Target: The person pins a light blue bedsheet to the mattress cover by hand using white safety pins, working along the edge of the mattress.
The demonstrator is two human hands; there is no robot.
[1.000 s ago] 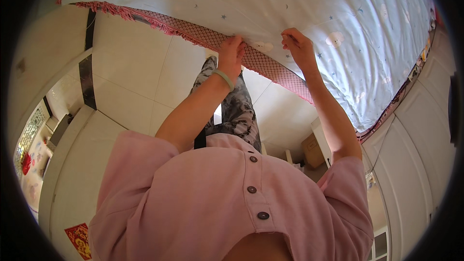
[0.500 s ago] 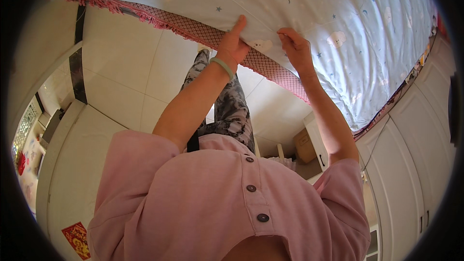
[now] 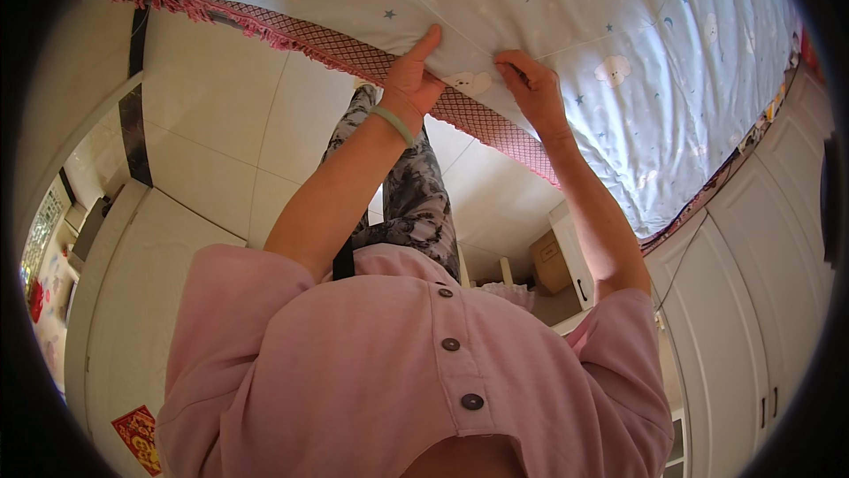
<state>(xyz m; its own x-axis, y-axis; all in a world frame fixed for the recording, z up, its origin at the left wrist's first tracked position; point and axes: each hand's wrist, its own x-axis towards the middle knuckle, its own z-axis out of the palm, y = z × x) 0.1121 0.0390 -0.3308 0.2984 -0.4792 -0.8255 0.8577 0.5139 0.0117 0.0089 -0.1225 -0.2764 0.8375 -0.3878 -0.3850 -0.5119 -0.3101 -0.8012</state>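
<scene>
A pale blue quilt [image 3: 566,0] printed with moons, stars and clouds spreads over the bed in front of me. My left hand [image 3: 412,80], with a pale green bangle at its wrist, holds the quilt's near edge, thumb on top and fingers hidden underneath. Just to its right, my right hand [image 3: 533,89] is pinched closed over the quilt, beside a white cloud print. Whatever sits between its fingertips is too small to make out. A thin pale line, looking like thread, runs from near this hand to the right across the cloth.
Under the quilt hangs a pink patterned bed cover [image 3: 495,129] with a fringe. My legs stand on the tiled floor [image 3: 212,133] beside the bed. White cabinets [image 3: 707,301] line the right, with a cardboard box [image 3: 550,264] nearby. A white door panel [image 3: 168,275] is at left.
Both hands appear slightly further left, along with the whole view. The right hand keeps its pinch, its fingers tilting a little more leftward, and a thin line now shows on the cloth beside it.
</scene>
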